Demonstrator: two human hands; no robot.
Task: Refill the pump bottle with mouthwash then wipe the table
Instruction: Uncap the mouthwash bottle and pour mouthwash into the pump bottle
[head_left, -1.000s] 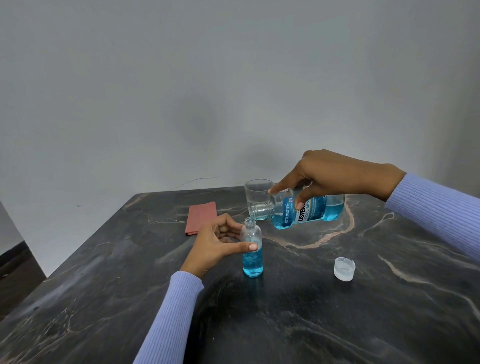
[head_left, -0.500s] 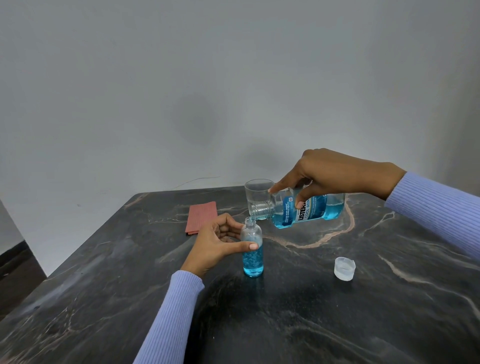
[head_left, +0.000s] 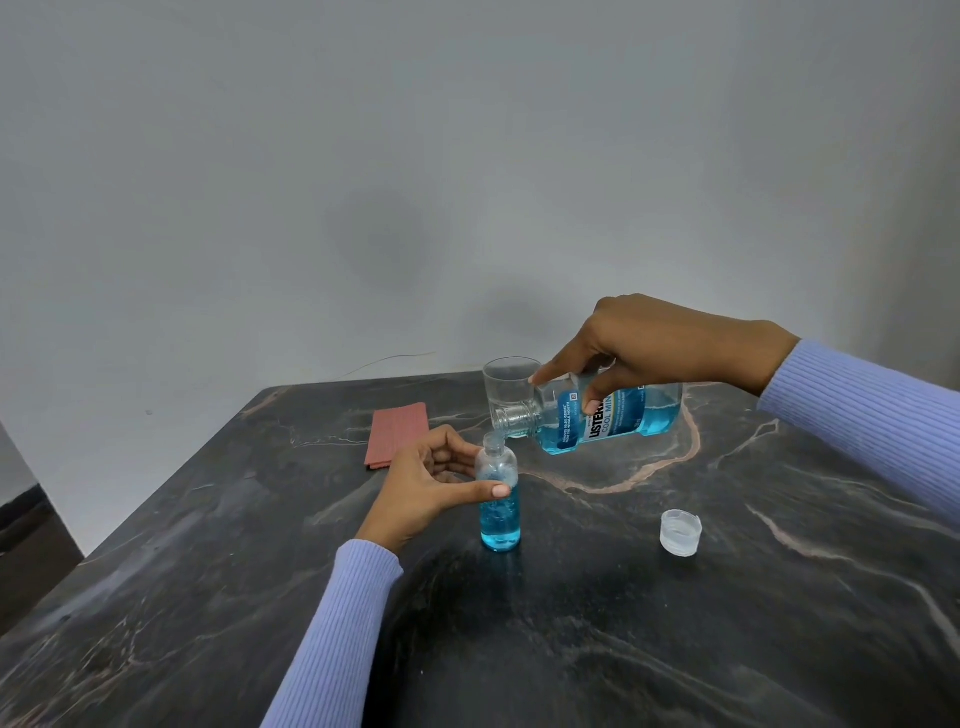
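A small clear bottle (head_left: 500, 519) stands upright on the dark marble table (head_left: 623, 623), about half full of blue liquid and with no pump on it. My left hand (head_left: 431, 491) holds it between thumb and fingers. My right hand (head_left: 649, 348) grips the blue mouthwash bottle (head_left: 618, 415), tipped on its side with its open neck just over the small bottle's mouth. A folded pink cloth (head_left: 397, 434) lies at the back left of the table.
A clear drinking glass (head_left: 509, 387) stands just behind the mouthwash bottle's neck. A translucent cap (head_left: 680, 532) sits open side up on the table to the right. The table's left edge drops to the floor; a grey wall stands behind.
The blue liquid in the small bottle has risen a little. Both hands and both bottles stay almost where they were.
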